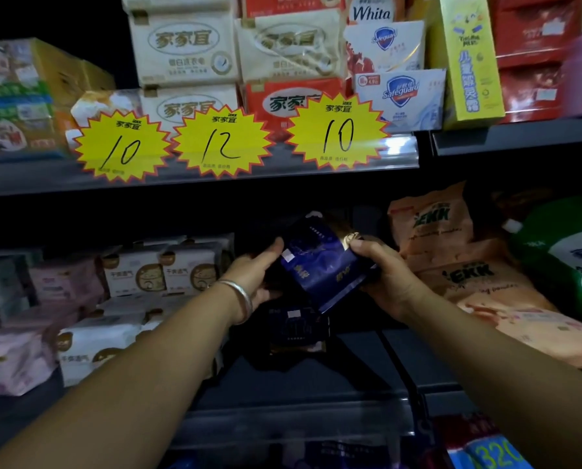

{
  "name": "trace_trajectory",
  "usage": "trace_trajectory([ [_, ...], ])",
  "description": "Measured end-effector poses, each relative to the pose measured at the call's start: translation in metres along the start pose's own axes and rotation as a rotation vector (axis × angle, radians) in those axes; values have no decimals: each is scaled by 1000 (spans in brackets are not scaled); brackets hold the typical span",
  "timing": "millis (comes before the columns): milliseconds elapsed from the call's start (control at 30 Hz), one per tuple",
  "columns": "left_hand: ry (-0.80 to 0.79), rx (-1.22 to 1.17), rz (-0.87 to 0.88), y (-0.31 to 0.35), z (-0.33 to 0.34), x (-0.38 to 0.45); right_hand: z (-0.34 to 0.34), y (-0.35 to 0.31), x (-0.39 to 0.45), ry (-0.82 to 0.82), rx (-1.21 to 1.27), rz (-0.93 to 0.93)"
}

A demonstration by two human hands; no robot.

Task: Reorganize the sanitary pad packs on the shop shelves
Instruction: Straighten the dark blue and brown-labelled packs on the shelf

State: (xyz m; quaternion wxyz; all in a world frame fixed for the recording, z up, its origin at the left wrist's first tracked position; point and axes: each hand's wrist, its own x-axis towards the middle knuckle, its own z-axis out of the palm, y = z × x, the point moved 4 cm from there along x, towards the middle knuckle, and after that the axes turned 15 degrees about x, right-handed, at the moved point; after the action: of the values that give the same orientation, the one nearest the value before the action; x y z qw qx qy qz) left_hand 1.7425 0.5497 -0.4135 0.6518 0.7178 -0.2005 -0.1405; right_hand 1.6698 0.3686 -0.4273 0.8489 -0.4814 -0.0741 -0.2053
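A dark blue sanitary pad pack is held tilted in the middle shelf bay, above the shelf floor. My left hand, with a silver bangle at the wrist, grips its left edge. My right hand grips its right side near a gold corner. Below them another dark blue pack lies on the shelf. White pad packs and pink pad packs stand stacked to the left.
Orange detergent powder bags and a green bottle fill the right of the same shelf. The shelf above carries soap boxes and three yellow starburst price tags. A dark shelf edge runs below my arms.
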Motion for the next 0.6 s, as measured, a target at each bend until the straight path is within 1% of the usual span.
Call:
trace_trajectory([
  [33, -79, 21, -48, -3, 3, -2, -1, 2, 1, -1, 4, -19],
  [100, -223, 16, -84, -7, 10, -8, -1, 5, 2, -19, 32, -38],
  [133, -241, 3, -79, -7, 12, -9, -1, 6, 3, -40, 32, -32],
  [167, -224, -8, -64, -7, 12, -9, -1, 8, 4, -61, 20, -13],
  [300, -47, -22, -9, -7, 8, -1, -2, 13, 6, -165, -45, 132],
  [400, 43, 27, 78, -3, 1, 7, -2, 16, 8, -250, -80, 214],
  [467, 51, 64, 157, 4, -1, 9, 0, 16, 11, -217, -97, 180],
  [533, 56, 92, 236, 13, -2, 12, 0, 11, 18, -132, -64, 112],
  [600, 33, 212, 310, 20, -5, 17, 0, 3, 23, -104, -80, 112],
])
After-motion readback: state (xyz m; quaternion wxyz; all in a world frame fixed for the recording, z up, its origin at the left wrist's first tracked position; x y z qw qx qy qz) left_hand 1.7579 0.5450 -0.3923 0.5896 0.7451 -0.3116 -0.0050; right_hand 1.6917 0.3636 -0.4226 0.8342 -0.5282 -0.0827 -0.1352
